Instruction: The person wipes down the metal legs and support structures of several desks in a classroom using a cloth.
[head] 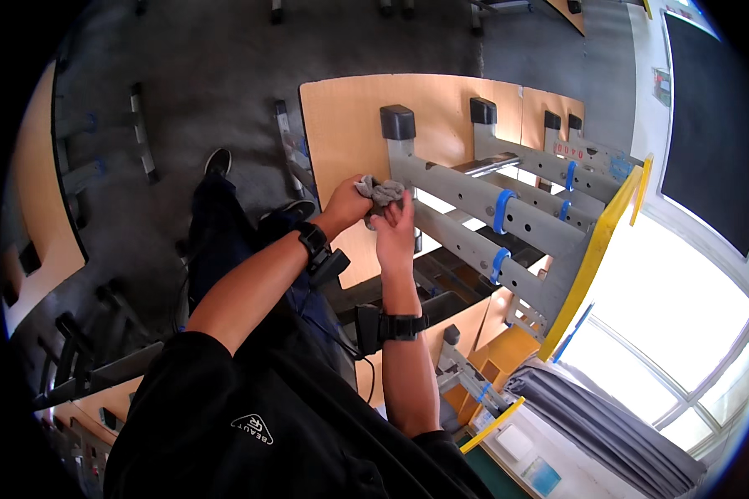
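My left hand (347, 203) grips a bunched grey cloth (384, 191) in front of me. The fingers of my right hand (394, 236) are spread and lie against the cloth's near side; whether they grip it is unclear. Part of the cloth is hidden by both hands. Just beyond them is a light wood desktop (343, 118). To the right of the cloth, close to my right fingertips, stands a grey metal frame (449, 181) with drilled holes, black end caps (397, 122) and blue clips (504, 211).
A yellow-edged panel (590, 262) bounds the frame on the right. Another wood desktop (44, 206) is at far left. A blackboard (714, 131), bright windows and a grey curtain (593, 424) line the right side. Dark floor (181, 56) runs along the left. Cables hang by my wrists.
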A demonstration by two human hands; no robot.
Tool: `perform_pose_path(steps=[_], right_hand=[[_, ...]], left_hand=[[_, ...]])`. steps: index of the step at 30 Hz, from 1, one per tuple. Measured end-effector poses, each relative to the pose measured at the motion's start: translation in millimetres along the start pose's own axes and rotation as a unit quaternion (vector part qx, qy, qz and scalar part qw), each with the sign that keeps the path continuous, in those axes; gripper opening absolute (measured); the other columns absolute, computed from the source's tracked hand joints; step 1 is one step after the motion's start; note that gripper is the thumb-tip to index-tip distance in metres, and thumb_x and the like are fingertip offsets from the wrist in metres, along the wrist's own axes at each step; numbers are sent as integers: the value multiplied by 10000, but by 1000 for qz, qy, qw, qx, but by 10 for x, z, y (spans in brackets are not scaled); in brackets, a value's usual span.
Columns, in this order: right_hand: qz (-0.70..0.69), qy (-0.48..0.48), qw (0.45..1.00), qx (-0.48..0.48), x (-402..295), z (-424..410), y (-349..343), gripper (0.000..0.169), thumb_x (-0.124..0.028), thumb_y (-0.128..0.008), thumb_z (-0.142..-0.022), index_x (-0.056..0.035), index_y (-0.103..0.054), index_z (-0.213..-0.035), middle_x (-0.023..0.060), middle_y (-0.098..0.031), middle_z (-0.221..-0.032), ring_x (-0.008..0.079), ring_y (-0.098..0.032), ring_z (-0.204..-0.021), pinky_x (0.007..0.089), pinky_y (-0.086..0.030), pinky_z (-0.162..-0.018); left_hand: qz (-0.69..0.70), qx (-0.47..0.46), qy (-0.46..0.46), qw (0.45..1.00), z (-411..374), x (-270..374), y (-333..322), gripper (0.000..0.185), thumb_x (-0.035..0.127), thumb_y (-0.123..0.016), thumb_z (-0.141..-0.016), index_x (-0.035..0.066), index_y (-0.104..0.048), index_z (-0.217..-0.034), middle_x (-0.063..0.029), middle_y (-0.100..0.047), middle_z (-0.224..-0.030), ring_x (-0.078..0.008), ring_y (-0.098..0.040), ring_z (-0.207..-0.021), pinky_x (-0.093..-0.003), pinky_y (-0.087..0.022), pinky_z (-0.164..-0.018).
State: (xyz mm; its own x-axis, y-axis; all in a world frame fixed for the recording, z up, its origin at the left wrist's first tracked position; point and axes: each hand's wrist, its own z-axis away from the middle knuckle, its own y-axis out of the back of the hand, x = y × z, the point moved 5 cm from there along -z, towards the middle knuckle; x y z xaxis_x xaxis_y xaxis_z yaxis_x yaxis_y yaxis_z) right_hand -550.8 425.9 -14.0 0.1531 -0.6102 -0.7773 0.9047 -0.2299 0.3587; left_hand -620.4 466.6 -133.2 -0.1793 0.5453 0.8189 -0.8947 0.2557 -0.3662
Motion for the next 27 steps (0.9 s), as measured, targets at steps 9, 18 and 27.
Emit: perform_pose_path(steps=[9,18,27], right_hand=[[278,241,923,114,-1143,-195,-191,636,-27,-511,-830,62,-340,-1436,307,-308,-1503,433,-323,-1392,446,-291,-1144],[227,16,973,41,-963,-1180,-99,640,-261,-583,-904,88,-360,-1391,313,-360,-1462,424,-372,-1357,436,-329,-1112],[444,21,894,59,-817,-1067,-374,704,-324,-598,-862,112,-368,-1364,372,-421,-1355,515,-427,-1246,515,-347,-1082]], left_hand=[[-149,75,-242,956,-248,1348,26,515,87,-656,-832,37,-516,-1325,-217,-604,-1114,-357,-626,-932,-394,-510,-847],[-354,-38,-204,912,-418,1220,-75,281,77,-576,-840,9,-608,-1110,-310,-561,-1125,-437,-587,-1024,-454,-510,-848],[-193,-4,-215,957,-255,962,31,264,72,-613,-845,11,-574,-1099,-221,-615,-1112,-390,-583,-1059,-420,-480,-893]])
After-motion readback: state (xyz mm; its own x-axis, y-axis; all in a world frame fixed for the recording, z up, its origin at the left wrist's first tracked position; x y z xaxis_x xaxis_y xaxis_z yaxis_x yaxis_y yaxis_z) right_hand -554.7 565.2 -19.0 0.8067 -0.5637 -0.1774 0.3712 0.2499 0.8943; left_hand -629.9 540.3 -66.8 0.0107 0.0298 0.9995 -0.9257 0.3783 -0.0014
